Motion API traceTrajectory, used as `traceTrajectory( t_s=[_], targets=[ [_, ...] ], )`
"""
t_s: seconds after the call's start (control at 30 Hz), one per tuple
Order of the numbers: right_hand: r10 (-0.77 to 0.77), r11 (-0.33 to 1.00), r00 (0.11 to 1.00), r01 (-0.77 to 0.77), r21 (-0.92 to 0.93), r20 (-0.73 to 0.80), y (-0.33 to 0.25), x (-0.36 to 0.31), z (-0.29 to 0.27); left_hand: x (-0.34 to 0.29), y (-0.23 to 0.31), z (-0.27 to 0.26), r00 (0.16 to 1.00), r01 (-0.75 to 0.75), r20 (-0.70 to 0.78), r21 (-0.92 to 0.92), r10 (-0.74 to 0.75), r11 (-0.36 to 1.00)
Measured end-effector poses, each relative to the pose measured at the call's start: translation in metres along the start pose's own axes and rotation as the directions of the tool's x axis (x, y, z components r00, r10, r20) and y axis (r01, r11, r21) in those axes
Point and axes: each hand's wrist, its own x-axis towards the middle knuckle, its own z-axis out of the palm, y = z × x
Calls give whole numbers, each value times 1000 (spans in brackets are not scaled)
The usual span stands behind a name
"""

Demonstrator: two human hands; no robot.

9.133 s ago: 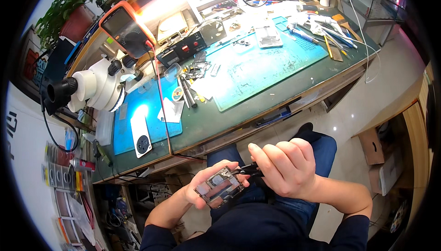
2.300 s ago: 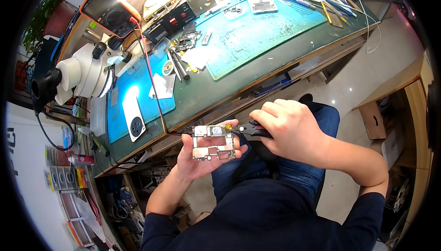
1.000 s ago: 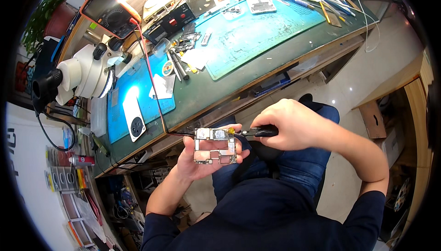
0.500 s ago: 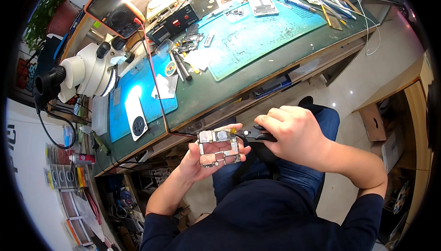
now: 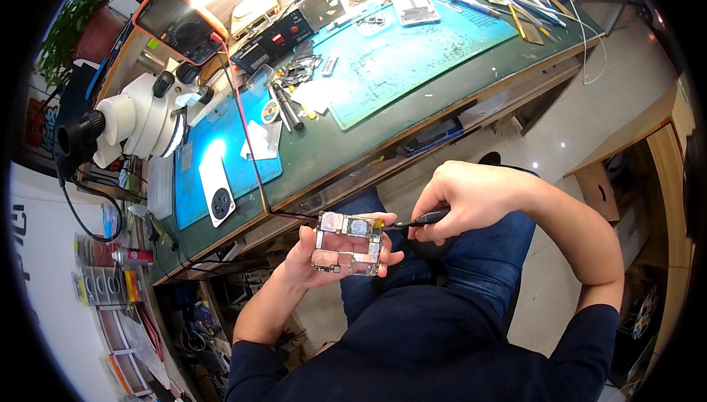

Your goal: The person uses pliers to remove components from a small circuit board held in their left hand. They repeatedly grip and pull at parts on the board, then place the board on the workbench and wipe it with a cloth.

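My left hand holds a phone circuit board, a rectangular frame with an open middle and silvery and copper-coloured patches. Its fingers support the board from beneath and beyond its right edge, with the thumb at the left side. In my right hand is a pair of small black-handled pliers, now seen nearly edge-on. Their tip points left at the board's upper right corner, by a yellow patch; whether it touches cannot be made out. A dark lead runs to the board's upper left corner.
Beyond my hands stands a green-topped workbench with blue mats. On it are an orange multimeter, a white microscope, a black power unit, an opened phone and several hand tools. A wooden cabinet stands at right.
My right hand has turned over and the pliers have rolled from showing their spread handles to nearly edge-on. The board has shifted slightly down and left, tilting a little.
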Motion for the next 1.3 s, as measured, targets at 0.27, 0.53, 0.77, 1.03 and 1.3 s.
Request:
traceTrajectory(
  t_s=[0.27, 0.53, 0.77, 1.03, 1.3],
  targets=[
    [-426, 821, 782, 123, -557, -455, 23, 5, 38, 3, 0, 8, 985, -76, -150, 39, 81, 996],
    [-557, 638, 593, -142, -757, -581, 17, 2, 64, 6, -6, 8, 973, -112, -195, 67, 123, 991],
    [-548, 667, 645, -45, -743, -532, 19, 2, 57, 2, -3, 9, 974, -63, -211, 74, 78, 995],
    [-268, 905, 901, 114, -411, -341, 12, 2, 27, 0, -4, 2, 992, -40, -121, 65, 48, 997],
    [-126, 967, 968, 72, -244, -216, 4, 0, 14, 2, -4, 4, 991, -49, -127, 21, 51, 999]
  ],
)
